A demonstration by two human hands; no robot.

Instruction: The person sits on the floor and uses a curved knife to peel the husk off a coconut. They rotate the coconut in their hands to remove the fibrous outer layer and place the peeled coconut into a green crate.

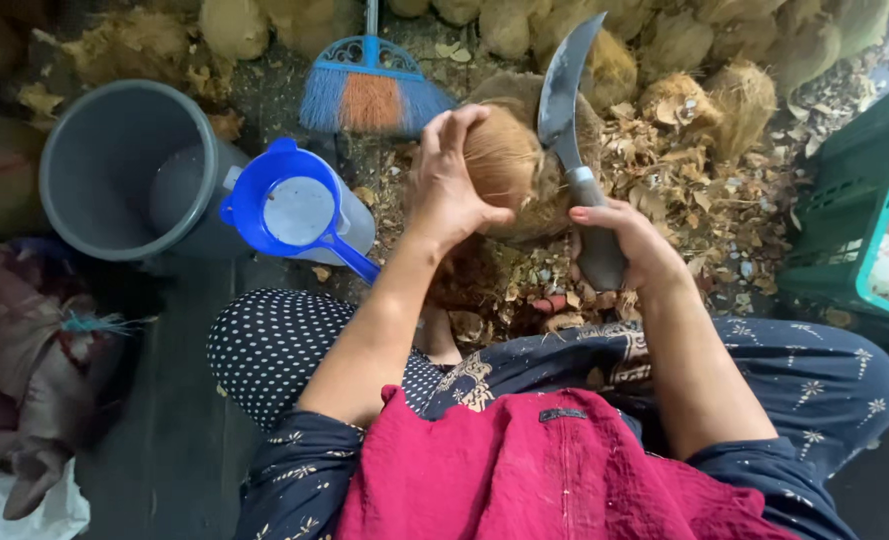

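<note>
Above the husk-littered floor [704, 215], the left hand [449, 185] is gripping a coconut [504, 160], fingers wrapped over its top, while the right hand [624, 240] is clenching a curved knife [564, 90] right beside it. A glancing blade could be cutting those exposed fingers.

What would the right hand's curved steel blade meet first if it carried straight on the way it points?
Probably the pile of brown husked coconuts beyond the curved steel blade in the right hand; depth is unclear from one view.
</note>
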